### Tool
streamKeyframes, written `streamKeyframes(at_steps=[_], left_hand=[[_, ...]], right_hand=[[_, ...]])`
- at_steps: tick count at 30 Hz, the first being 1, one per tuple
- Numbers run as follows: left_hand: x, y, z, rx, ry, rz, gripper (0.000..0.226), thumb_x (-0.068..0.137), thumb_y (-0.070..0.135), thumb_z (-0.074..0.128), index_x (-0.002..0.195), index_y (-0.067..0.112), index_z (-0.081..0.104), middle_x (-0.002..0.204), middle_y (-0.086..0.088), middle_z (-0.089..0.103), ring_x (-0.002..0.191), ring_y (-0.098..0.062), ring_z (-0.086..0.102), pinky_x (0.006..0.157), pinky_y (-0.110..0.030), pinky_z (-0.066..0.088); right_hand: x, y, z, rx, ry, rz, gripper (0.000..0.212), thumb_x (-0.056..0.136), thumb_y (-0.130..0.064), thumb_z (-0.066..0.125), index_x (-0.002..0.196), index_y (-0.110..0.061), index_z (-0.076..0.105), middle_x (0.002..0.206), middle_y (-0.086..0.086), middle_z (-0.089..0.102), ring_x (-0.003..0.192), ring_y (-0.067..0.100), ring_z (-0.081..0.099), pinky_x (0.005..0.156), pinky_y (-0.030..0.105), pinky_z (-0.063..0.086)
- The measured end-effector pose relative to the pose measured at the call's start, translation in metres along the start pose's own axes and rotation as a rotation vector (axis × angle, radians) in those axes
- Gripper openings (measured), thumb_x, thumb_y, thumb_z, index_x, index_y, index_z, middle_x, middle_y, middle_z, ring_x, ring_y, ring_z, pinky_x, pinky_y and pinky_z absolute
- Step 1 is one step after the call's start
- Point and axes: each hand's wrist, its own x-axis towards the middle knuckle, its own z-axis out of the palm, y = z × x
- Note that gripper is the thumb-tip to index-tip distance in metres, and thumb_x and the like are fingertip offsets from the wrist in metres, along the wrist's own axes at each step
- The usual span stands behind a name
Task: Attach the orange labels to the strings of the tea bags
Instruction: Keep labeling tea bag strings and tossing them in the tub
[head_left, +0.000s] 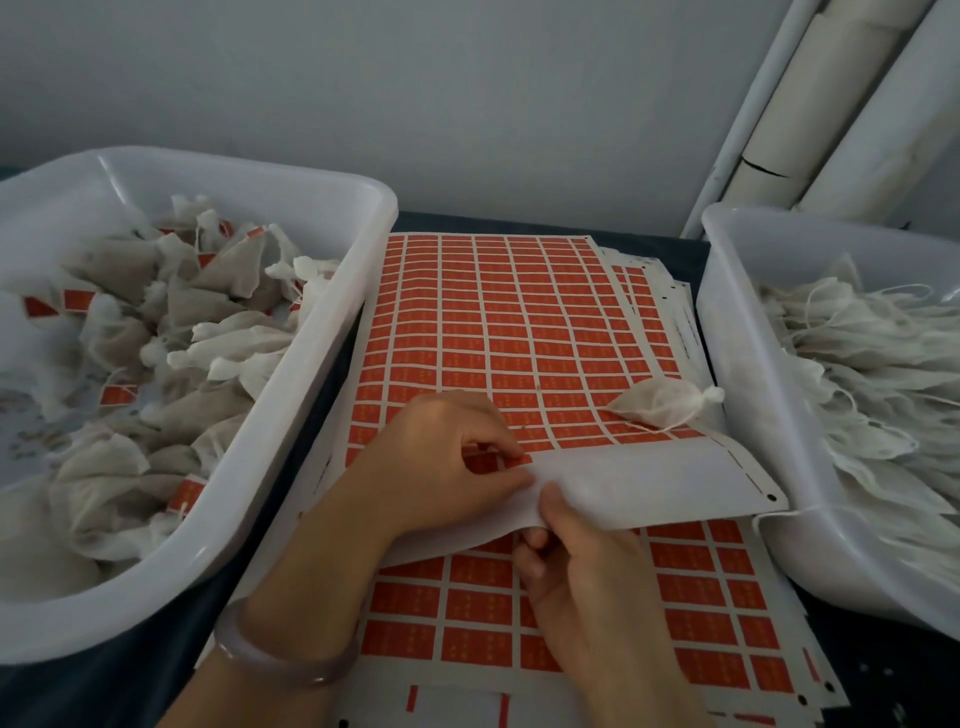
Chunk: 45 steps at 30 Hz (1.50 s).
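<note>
A sheet of orange labels lies on a stack of such sheets between two tubs. Its near edge is folded back, showing the white underside. My left hand pinches an orange label at the fold with curled fingers. My right hand grips the folded edge, thumb on top. One white tea bag with its string lies on the sheet at the right.
A white tub on the left holds tea bags with orange labels on their strings. A second white tub on the right holds plain tea bags. A lower label sheet shows underneath. White pipes stand at the back right.
</note>
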Motion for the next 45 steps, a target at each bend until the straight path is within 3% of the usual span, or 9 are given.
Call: streamKeyframes(at_steps=[10, 15, 20, 27, 31, 34, 37, 41, 45], left_hand=[[0.0, 0.004, 0.002, -0.032, 0.016, -0.004, 0.009, 0.082, 0.023, 0.07, 0.084, 0.02, 0.077, 0.082, 0.011, 0.069, 0.073, 0.001, 0.061, 0.071, -0.025, 0.054], [0.001, 0.007, 0.007, -0.054, 0.035, -0.11, 0.01, 0.082, 0.024, 0.067, 0.081, 0.021, 0.077, 0.079, 0.014, 0.067, 0.072, 0.0, 0.061, 0.069, -0.029, 0.055], [0.003, 0.006, 0.01, -0.023, 0.052, -0.169, 0.013, 0.083, 0.026, 0.063, 0.082, 0.02, 0.074, 0.078, 0.014, 0.065, 0.071, -0.002, 0.059, 0.07, -0.03, 0.054], [0.003, 0.009, 0.011, -0.049, -0.005, -0.203, 0.012, 0.077, 0.05, 0.06, 0.069, 0.042, 0.058, 0.072, 0.024, 0.058, 0.081, 0.008, 0.055, 0.063, -0.011, 0.046], [0.004, 0.006, 0.012, -0.065, 0.022, -0.23, 0.013, 0.083, 0.034, 0.064, 0.072, 0.039, 0.059, 0.072, 0.023, 0.058, 0.082, 0.01, 0.054, 0.063, -0.007, 0.042], [0.004, 0.003, 0.014, -0.108, 0.115, -0.29, 0.01, 0.085, 0.027, 0.064, 0.075, 0.029, 0.062, 0.073, 0.016, 0.062, 0.078, 0.008, 0.056, 0.061, -0.008, 0.042], [0.004, 0.002, 0.014, -0.136, 0.18, -0.328, 0.014, 0.089, 0.026, 0.059, 0.076, 0.027, 0.058, 0.071, 0.014, 0.06, 0.073, 0.008, 0.056, 0.055, -0.005, 0.042], [0.003, 0.003, 0.012, -0.186, 0.21, -0.339, 0.019, 0.094, 0.023, 0.053, 0.076, 0.028, 0.051, 0.068, 0.013, 0.058, 0.065, 0.006, 0.058, 0.054, -0.003, 0.041], [0.003, 0.003, 0.011, -0.239, 0.225, -0.414, 0.017, 0.095, 0.027, 0.051, 0.078, 0.028, 0.052, 0.069, 0.011, 0.061, 0.065, 0.004, 0.059, 0.051, -0.003, 0.042]], right_hand=[[0.001, 0.003, -0.001, -0.065, -0.009, -0.042, 0.017, 0.089, -0.001, 0.056, 0.088, -0.01, 0.069, 0.058, 0.005, 0.06, 0.043, 0.009, 0.05, 0.038, 0.021, 0.04], [0.001, 0.002, -0.001, -0.098, -0.003, -0.047, 0.033, 0.09, -0.001, 0.055, 0.069, -0.016, 0.075, 0.058, 0.005, 0.06, 0.044, 0.01, 0.05, 0.039, 0.021, 0.041], [0.001, 0.003, -0.001, -0.114, 0.008, -0.048, 0.025, 0.091, 0.0, 0.055, 0.077, -0.013, 0.072, 0.055, 0.006, 0.058, 0.042, 0.01, 0.05, 0.04, 0.022, 0.042], [0.0, 0.002, 0.001, -0.142, -0.036, -0.052, 0.042, 0.092, -0.002, 0.053, 0.067, -0.026, 0.077, 0.056, 0.002, 0.06, 0.044, 0.008, 0.05, 0.041, 0.021, 0.041], [0.001, 0.002, 0.001, -0.117, -0.016, -0.047, 0.043, 0.092, 0.0, 0.053, 0.063, -0.022, 0.076, 0.053, 0.004, 0.058, 0.042, 0.009, 0.05, 0.04, 0.022, 0.041], [0.001, 0.002, 0.0, -0.102, -0.008, -0.044, 0.035, 0.09, -0.001, 0.056, 0.066, -0.017, 0.076, 0.054, 0.006, 0.057, 0.042, 0.011, 0.051, 0.039, 0.023, 0.042], [-0.003, 0.0, -0.003, -0.108, -0.049, -0.051, 0.009, 0.079, -0.009, 0.066, 0.086, -0.011, 0.072, 0.058, 0.01, 0.06, 0.045, 0.015, 0.055, 0.039, 0.025, 0.045], [-0.019, -0.007, -0.01, -0.344, -0.201, 0.03, 0.019, 0.06, -0.025, 0.07, 0.066, -0.007, 0.074, 0.065, 0.017, 0.067, 0.049, 0.021, 0.061, 0.042, 0.027, 0.05], [-0.041, -0.026, -0.009, -0.823, -0.412, 0.129, 0.036, 0.062, -0.045, 0.064, 0.07, -0.011, 0.071, 0.073, 0.012, 0.072, 0.055, 0.021, 0.065, 0.049, 0.026, 0.052]])
